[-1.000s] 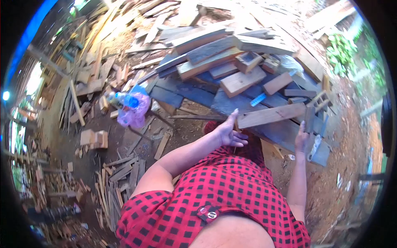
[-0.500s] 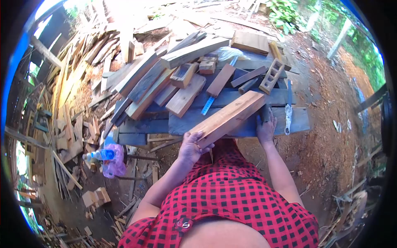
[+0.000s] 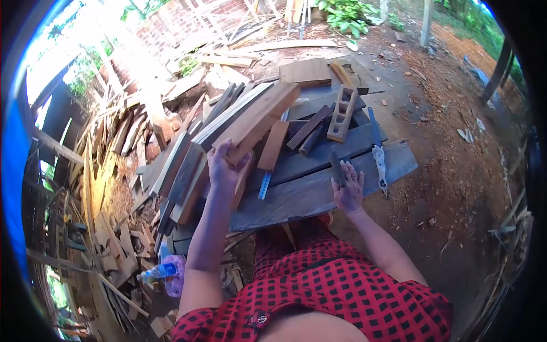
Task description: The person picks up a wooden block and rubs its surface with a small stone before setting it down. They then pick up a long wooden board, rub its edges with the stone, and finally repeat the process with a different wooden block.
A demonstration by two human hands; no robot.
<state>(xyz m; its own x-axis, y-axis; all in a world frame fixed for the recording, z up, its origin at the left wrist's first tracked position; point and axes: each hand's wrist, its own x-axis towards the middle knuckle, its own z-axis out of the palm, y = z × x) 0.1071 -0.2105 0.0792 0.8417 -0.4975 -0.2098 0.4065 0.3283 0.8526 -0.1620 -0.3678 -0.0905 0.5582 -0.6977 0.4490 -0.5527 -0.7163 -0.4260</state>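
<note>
My left hand [image 3: 227, 162] grips the near end of a long, thick brown wooden block [image 3: 259, 119], thumb on top and fingers at its side. The block slants up and away to the right, over other pieces of timber. At the front of the plank bench [image 3: 296, 196], my right hand [image 3: 348, 191] holds a short dark piece [image 3: 337, 169] between thumb and fingers; its exact kind is not clear. A smaller reddish-brown block [image 3: 273, 145] lies by the held block, over a blue ruler [image 3: 265, 185].
A wooden frame with square openings [image 3: 342, 114] and a saw-like strip with a pale wrapped handle [image 3: 379, 162] lie on the bench. Dark timber [image 3: 185, 171] is stacked at left. A plastic bottle [image 3: 156, 272] stands out below left, among scrap wood [image 3: 117, 245].
My left hand has moved the long block forward and left, over the timber pile. My right hand has shifted left with the dark piece. The view has tilted up.
</note>
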